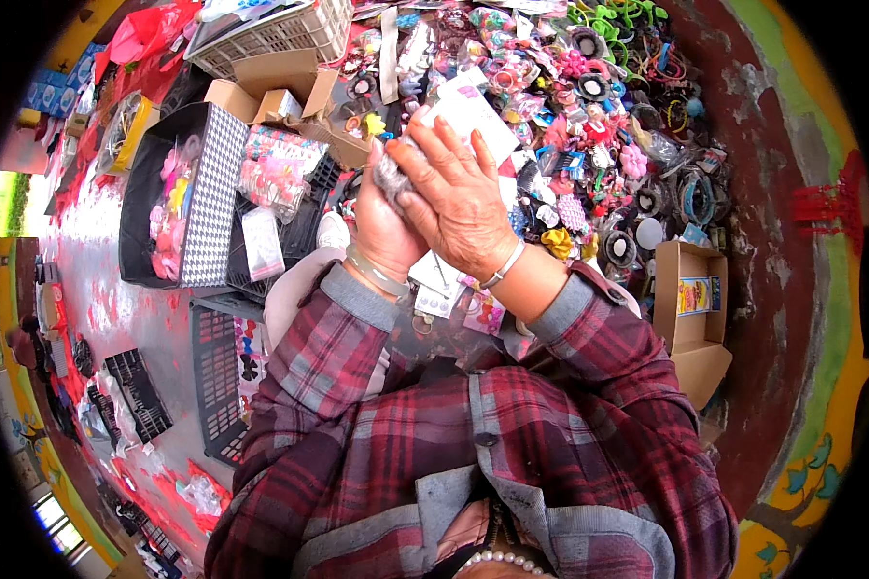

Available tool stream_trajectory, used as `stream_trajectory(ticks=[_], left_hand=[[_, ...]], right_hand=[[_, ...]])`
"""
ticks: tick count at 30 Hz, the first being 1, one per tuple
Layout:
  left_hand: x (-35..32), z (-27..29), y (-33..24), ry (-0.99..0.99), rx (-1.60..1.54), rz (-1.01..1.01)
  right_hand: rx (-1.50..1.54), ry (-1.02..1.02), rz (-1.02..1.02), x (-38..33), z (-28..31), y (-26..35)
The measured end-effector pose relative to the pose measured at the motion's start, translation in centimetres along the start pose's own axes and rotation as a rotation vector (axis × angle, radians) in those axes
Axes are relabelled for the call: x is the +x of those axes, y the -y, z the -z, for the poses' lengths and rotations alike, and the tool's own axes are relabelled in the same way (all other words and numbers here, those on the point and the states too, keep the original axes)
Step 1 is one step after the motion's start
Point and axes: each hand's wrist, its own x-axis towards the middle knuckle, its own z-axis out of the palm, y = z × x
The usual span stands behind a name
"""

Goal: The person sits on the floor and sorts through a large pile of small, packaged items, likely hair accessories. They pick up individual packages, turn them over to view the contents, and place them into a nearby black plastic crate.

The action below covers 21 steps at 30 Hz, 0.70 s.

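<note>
In front of me my left hand (384,227) and my right hand (465,205) are pressed together, palm towards palm. Between them is a grey, fluffy-looking bundle (392,179), mostly covered by my fingers, so its kind does not show. The right hand lies over it from the right, fingers slanting up and left. My left palm backs it from the left. Just behind the hands lies a white sheet or card (478,118). Below the wrists are small white cards (436,301).
A big heap of hair ornaments and trinkets (589,125) spreads ahead and right. On the left stand a houndstooth-sided box (206,183), a dark plastic crate (212,376) and an open cardboard box (285,77). Another open carton (690,299) is at right.
</note>
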Motion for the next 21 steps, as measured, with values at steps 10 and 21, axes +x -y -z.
stream_trajectory(ticks=[10,21], left_hand=[[0.2,-0.6,0.3,0.089,0.022,0.043],[0.3,-0.5,-1.9,0.040,0.147,-0.035]], right_hand=[[0.059,-0.280,-0.255,1.4,-0.7,-5.3],[1.307,-0.074,-1.170,1.0,2.5,-11.3]])
